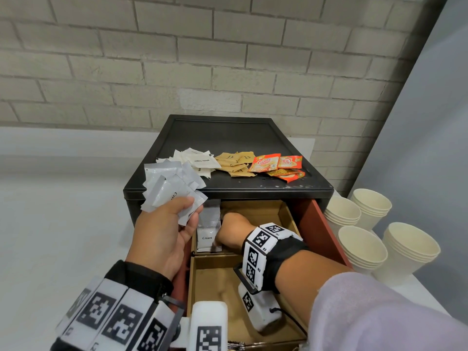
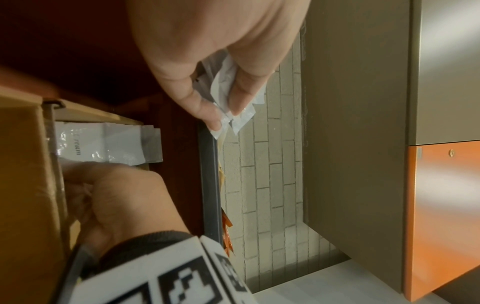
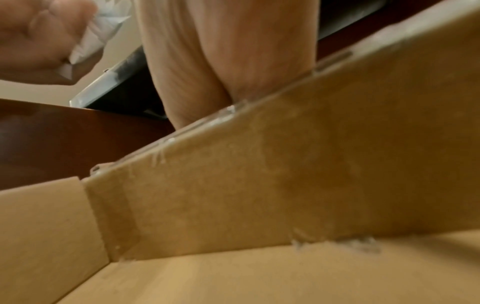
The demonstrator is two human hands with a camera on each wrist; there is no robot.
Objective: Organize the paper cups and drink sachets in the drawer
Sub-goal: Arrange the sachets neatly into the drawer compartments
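Seen from the head only: white sugar sachets (image 1: 200, 160), brown sachets (image 1: 236, 163) and orange sachets (image 1: 278, 164) spread on the black cabinet top (image 1: 228, 133), well beyond the fingers, and four cup stacks (image 1: 364, 247) off to the right. Seen from the left wrist only: right hand (image 2: 116, 197) with fingers curled down against the cream sachets (image 2: 109, 144) standing in the drawer (image 1: 316, 231); whether pinching or merely touching, cannot tell. Seen from the right wrist only: bare cardboard divider (image 3: 259, 185) close up, right hand's fingers hidden behind it. Left hand (image 1: 164, 236) raised just left of the drawer's far compartment, thumb and fingers closed tight round a fanned bunch of white packets (image 1: 172, 188).
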